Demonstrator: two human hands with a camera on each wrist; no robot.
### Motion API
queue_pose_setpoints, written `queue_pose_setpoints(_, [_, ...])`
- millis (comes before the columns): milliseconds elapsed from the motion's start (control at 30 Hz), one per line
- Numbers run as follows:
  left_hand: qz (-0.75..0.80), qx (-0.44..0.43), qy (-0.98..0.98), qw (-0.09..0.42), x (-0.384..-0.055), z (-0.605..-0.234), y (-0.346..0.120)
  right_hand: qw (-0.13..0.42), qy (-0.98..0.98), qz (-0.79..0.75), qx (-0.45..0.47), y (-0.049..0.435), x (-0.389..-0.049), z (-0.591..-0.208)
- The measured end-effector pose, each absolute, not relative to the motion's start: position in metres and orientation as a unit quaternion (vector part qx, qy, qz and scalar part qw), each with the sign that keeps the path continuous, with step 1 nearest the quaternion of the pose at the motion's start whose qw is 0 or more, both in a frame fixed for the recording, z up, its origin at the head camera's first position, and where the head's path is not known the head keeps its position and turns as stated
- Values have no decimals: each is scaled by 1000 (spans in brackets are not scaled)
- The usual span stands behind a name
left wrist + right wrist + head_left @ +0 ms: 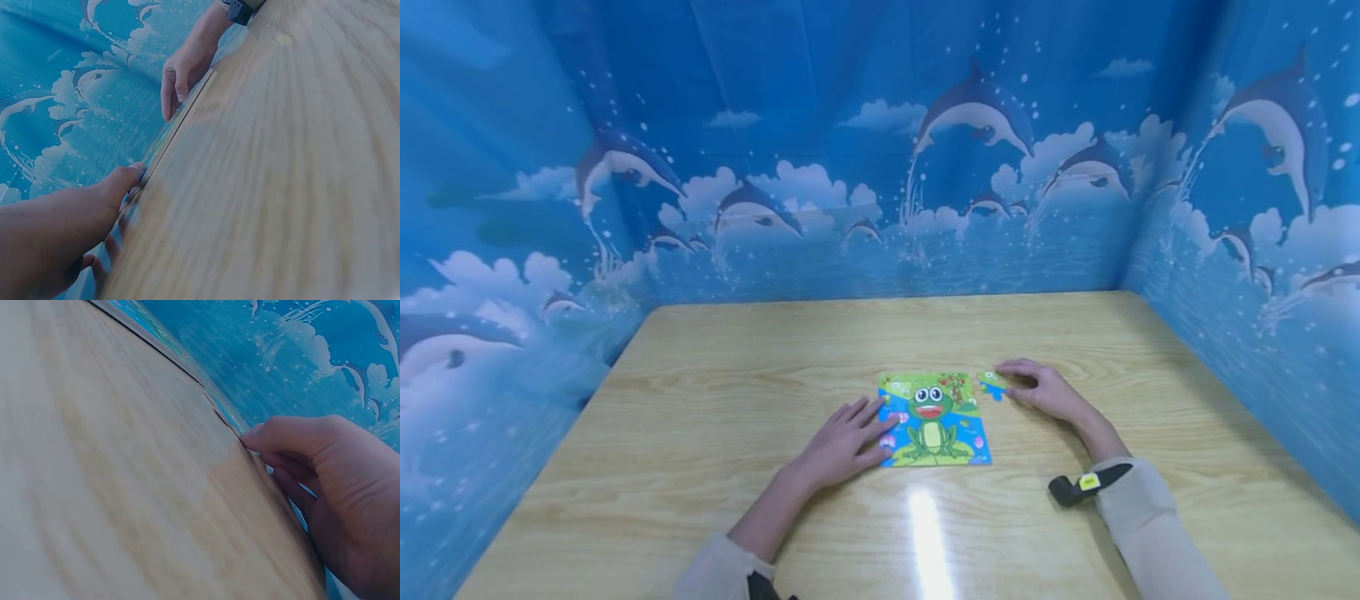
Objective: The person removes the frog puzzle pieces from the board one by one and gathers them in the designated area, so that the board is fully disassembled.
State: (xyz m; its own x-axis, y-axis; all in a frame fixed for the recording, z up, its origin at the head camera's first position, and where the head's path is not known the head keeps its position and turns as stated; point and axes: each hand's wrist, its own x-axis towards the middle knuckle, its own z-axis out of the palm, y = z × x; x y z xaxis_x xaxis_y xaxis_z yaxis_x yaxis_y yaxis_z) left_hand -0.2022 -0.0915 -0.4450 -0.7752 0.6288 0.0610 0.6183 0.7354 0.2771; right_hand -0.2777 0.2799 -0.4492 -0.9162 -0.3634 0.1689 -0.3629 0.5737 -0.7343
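Note:
A frog jigsaw puzzle (931,415) in green and blue lies flat on the wooden table. Along its left edge rests my left hand (844,440), fingers spread over the border; in the left wrist view its thumb (125,180) lies against the edge. My right hand (1043,390) pinches a loose puzzle piece (991,383), green on top with a blue tab below, just right of the puzzle's upper right corner. The right wrist view shows thumb and fingers on this thin piece (224,414), which lies low at the tabletop. A narrow gap separates it from the puzzle.
The wooden table (760,358) reaches back to a blue dolphin-print curtain (820,167) that also hangs along both sides. A bright light reflection (928,533) shows on the tabletop in front of the puzzle. A black strap (1086,485) circles the right wrist.

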Motion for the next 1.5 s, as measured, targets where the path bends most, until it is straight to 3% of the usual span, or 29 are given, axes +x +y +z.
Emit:
queue_pose_setpoints(400, [134, 329, 934, 29, -203, -444, -91, 0, 861, -464, -210, 267, -272, -431])
queue_pose_setpoints(867, [131, 337, 932, 18, -203, -444, -91, 40, 858, -423, -288, 205, -254, -386])
queue_pose_setpoints(1067, [131, 335, 933, 20, -204, -445, -91, 53, 868, -383, -311, 190, -275, -402])
queue_pose_setpoints(1300, [135, 332, 933, 22, -203, -444, -90, 87, 881, -371, -280, 169, -282, -408])
queue_pose_setpoints(1500, [136, 334, 933, 18, -202, -444, -91, 84, 898, -351, -250, 159, -285, -419])
